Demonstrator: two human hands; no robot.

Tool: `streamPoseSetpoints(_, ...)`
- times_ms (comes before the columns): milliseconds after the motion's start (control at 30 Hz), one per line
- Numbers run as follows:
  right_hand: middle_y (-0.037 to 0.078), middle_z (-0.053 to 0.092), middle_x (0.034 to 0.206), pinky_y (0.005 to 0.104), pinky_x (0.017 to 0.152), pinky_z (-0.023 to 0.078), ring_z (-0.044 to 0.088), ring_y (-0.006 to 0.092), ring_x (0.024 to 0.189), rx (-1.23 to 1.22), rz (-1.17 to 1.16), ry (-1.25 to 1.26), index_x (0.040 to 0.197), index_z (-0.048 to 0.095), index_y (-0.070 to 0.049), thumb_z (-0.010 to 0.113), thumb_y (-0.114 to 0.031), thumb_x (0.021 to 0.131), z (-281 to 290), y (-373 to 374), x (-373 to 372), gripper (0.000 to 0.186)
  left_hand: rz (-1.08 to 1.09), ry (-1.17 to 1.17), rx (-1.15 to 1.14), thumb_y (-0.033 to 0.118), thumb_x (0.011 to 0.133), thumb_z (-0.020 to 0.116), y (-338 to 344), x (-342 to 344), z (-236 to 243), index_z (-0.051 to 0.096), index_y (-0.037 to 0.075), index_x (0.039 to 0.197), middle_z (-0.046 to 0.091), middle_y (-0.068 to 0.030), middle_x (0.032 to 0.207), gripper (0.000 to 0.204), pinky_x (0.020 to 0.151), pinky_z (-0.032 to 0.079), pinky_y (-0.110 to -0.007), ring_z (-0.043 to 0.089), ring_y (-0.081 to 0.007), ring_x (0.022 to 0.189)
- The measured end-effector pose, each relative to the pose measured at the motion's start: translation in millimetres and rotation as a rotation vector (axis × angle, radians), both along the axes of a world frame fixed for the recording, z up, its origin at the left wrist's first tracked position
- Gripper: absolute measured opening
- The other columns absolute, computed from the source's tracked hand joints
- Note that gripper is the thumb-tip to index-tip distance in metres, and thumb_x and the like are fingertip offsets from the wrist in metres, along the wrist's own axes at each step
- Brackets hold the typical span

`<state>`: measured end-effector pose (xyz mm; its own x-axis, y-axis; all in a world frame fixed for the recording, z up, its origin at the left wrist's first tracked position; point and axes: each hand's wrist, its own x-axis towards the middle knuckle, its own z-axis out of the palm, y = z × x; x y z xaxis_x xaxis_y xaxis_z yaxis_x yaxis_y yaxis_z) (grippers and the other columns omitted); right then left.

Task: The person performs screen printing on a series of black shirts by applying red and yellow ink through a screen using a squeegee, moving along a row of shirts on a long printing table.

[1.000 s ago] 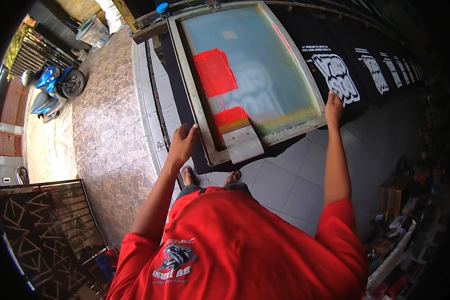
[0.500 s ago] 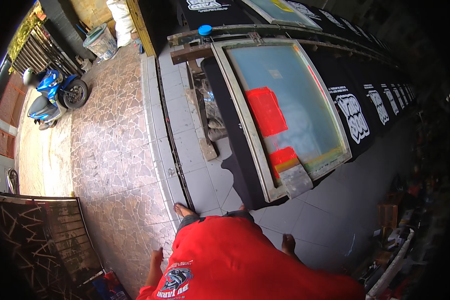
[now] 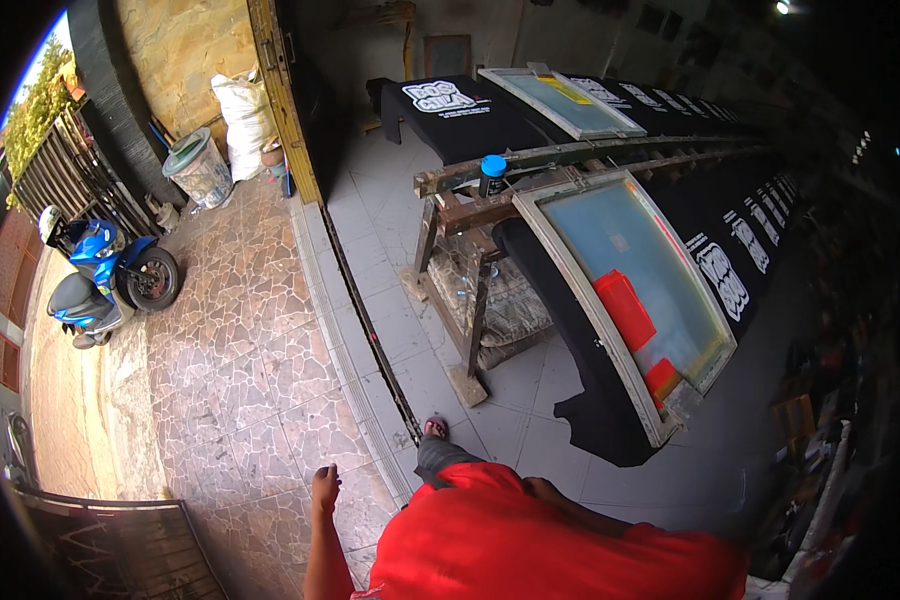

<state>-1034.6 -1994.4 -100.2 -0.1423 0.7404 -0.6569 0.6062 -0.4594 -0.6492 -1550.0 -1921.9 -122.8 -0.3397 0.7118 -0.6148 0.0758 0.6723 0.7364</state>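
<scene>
My left hand point(image 3: 325, 490) hangs beside my red shirt point(image 3: 550, 550) over the stone-paved floor, empty, with its fingers loosely apart. My right hand is hidden; only a sliver of arm shows at the shirt's upper edge. A wooden printing screen point(image 3: 638, 300) with bluish mesh and red ink patches lies on the long table of black T-shirts point(image 3: 730, 275) with white prints, well to my right and out of reach of either hand. A foot in a sandal point(image 3: 435, 428) stands on the grey tiles.
A second screen point(image 3: 560, 100) lies on a farther black table. A blue-capped bottle point(image 3: 492, 175) stands on the wooden rail. A floor track point(image 3: 370, 330) runs past my foot. Left: a blue scooter point(image 3: 100, 280), a bucket point(image 3: 200, 165), a white sack point(image 3: 240, 120), a dark gate point(image 3: 120, 545).
Both hands have come off the printing screen and dropped to my sides. My view has swung left, so the screen and table now lie to my right.
</scene>
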Motion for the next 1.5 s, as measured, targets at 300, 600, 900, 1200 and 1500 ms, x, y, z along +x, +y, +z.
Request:
streamPoseSetpoints(300, 0.017, 0.065, 0.101, 0.0414, 0.084, 0.046, 0.060, 0.0334, 0.096, -0.196, 0.480, -0.318, 0.098, 0.066, -0.003, 0.052, -0.048, 0.085, -43.3, 166.1, -78.7, 0.049, -0.244, 0.263, 0.416, 0.021, 0.092, 0.052, 240.3, -147.2, 83.4, 0.056, -0.005, 0.107, 0.063, -0.0119, 0.089, 0.031, 0.069, 0.048, -0.029, 0.061, -0.0157, 0.081)
streamPoseSetpoints(600, 0.008, 0.065, 0.079, 0.0277, 0.067, 0.048, 0.061, 0.0131, 0.072, 0.175, -0.114, 0.277, 0.100, 0.062, 0.000, 0.059, -0.028, 0.088, 62.0, 493.2, -263.5, 0.031, -0.035, 0.305, -0.495, 0.025, 0.091, 0.049, 285.8, -295.9, 18.4, 0.064, -0.002, 0.090, 0.063, -0.0151, 0.074, 0.031, 0.062, 0.047, -0.034, 0.060, -0.0227, 0.068)
streamPoseSetpoints(900, 0.006, 0.062, 0.093, 0.0243, 0.078, 0.046, 0.057, 0.0100, 0.085, 0.222, -0.089, 0.568, 0.111, 0.055, 0.002, 0.053, -0.015, 0.093, 114.9, 724.3, -377.6, 0.025, -0.526, 0.237, -0.379, 0.029, 0.091, 0.047, 623.3, -288.0, -32.9, 0.065, -0.001, 0.089, 0.064, -0.0187, 0.080, 0.035, 0.069, 0.047, -0.040, 0.060, -0.0312, 0.076)
streamPoseSetpoints(1200, 0.005, 0.060, 0.092, 0.0247, 0.078, 0.047, 0.057, 0.0104, 0.084, 0.338, -0.674, 0.636, 0.111, 0.055, 0.002, 0.053, -0.012, 0.093, 173.5, 929.2, -391.7, 0.023, -0.991, 0.686, -0.007, 0.032, 0.092, 0.046, 1082.5, -443.1, -39.3, 0.063, -0.002, 0.093, 0.062, -0.0255, 0.094, 0.038, 0.075, 0.045, -0.046, 0.059, -0.0410, 0.092)
streamPoseSetpoints(1500, 0.008, 0.061, 0.099, 0.0280, 0.082, 0.046, 0.057, 0.0129, 0.090, 0.353, -0.857, 0.589, 0.108, 0.058, 0.001, 0.055, -0.016, 0.090, 175.6, 1121.7, -369.9, 0.024, -1.002, -0.028, 0.481, 0.037, 0.092, 0.054, 1444.3, -104.4, 130.2, 0.053, 0.003, 0.112, 0.061, -0.0055, 0.086, 0.040, 0.060, 0.045, -0.028, 0.062, -0.0155, 0.077)
